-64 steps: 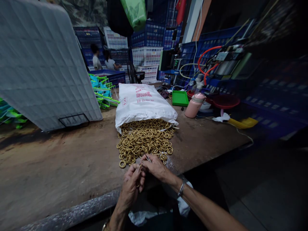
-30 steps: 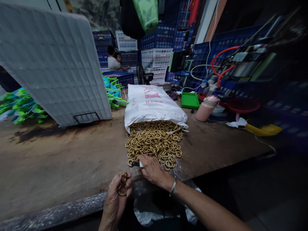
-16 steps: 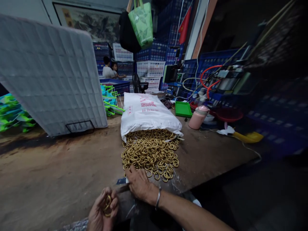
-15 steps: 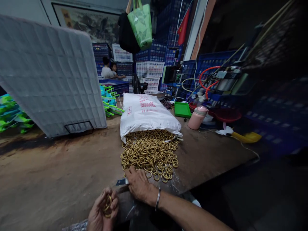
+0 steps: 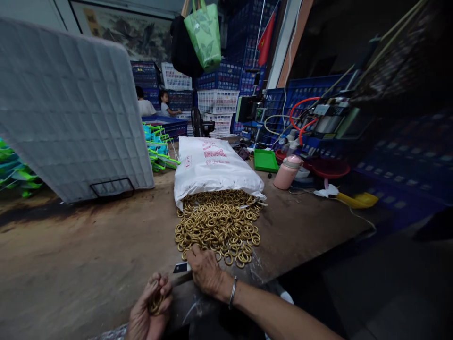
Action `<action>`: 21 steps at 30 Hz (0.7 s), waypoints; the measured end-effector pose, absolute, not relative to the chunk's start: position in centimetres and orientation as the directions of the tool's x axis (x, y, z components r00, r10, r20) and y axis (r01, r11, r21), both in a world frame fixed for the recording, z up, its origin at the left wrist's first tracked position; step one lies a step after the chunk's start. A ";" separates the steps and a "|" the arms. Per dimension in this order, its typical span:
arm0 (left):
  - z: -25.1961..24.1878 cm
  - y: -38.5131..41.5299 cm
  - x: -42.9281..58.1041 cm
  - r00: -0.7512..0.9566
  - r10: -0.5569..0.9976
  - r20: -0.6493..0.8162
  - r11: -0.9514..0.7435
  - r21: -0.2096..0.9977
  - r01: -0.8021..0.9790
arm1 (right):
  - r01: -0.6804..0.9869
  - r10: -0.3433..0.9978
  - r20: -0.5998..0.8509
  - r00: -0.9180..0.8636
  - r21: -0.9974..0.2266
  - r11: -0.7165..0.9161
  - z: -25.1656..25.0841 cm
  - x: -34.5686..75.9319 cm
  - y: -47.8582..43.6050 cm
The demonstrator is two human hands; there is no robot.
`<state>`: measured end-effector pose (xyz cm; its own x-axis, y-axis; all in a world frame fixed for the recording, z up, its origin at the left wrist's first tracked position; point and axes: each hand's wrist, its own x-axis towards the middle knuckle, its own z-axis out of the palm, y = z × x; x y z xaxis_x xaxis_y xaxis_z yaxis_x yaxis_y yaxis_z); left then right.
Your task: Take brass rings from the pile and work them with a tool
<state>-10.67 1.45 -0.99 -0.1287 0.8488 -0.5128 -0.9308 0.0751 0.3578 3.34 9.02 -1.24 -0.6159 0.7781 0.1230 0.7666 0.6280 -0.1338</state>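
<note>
My left hand (image 5: 150, 304) is curled, palm up, around several gold-coloured metal rings (image 5: 155, 304) at the lower left of the pile. Closed low at the pile's near edge is my right hand (image 5: 205, 271), with a metal bangle (image 5: 232, 293) on its wrist. A short utility knife with a dark blade (image 5: 181, 268) and a pale part sticks out leftward from its fingers; the rest of its grip is hidden. The loose heap of rings (image 5: 219, 226) spills toward me from the open mouth of a white sack (image 5: 219, 165) with red print.
A grey padded panel (image 5: 81, 113) stands at the left, before green and blue frames (image 5: 159, 146). On the right are a green tray (image 5: 265, 160), pink bottle (image 5: 287, 173), red dish (image 5: 329, 168) and yellow scoop (image 5: 357, 200). Two people sit behind, near stacked crates (image 5: 217, 101).
My left fingers have closed further over the rings. My right hand and the knife have shifted slightly right. The view has turned a little, and the people behind have moved apart.
</note>
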 end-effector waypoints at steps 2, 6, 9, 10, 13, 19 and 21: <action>-0.9 1.5 -10.7 -0.131 0.859 -0.494 0.061 0.354 -0.933 | 0.781 0.796 0.108 -0.595 -0.156 0.605 -1.1 3.6 9.1; -0.7 1.8 -9.7 -0.176 0.868 -0.465 0.090 0.495 -0.864 | 0.791 0.828 0.114 -0.549 -0.251 0.558 -1.1 4.5 9.7; -0.5 2.4 -8.4 -0.250 0.866 -0.433 0.119 0.664 -0.738 | 0.757 0.840 0.153 -0.520 -0.373 0.537 -1.5 5.3 10.7; -0.5 2.7 -8.0 -0.281 0.865 -0.416 0.119 0.713 -0.691 | 0.728 0.840 0.179 -0.512 -0.428 0.535 -1.6 5.6 11.0; -0.5 3.9 -6.7 -0.342 0.874 -0.346 0.119 0.834 -0.539 | 0.615 0.854 0.213 -0.475 -0.613 0.496 -1.6 6.2 11.9; -0.8 6.2 -5.1 -0.317 0.906 -0.279 0.158 0.920 -0.359 | 0.369 0.882 0.052 -0.468 -0.895 0.249 -0.2 7.4 12.1; -0.8 6.6 -4.8 -0.293 0.920 -0.260 0.161 0.933 -0.322 | 0.301 0.872 0.006 -0.489 -0.937 0.176 0.2 7.7 12.0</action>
<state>-4.78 6.60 -0.79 -0.2932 0.9199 -0.2604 -0.3220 0.1614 0.9329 7.75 12.02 0.22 -0.4890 0.8723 0.0061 0.3014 0.1755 -0.9372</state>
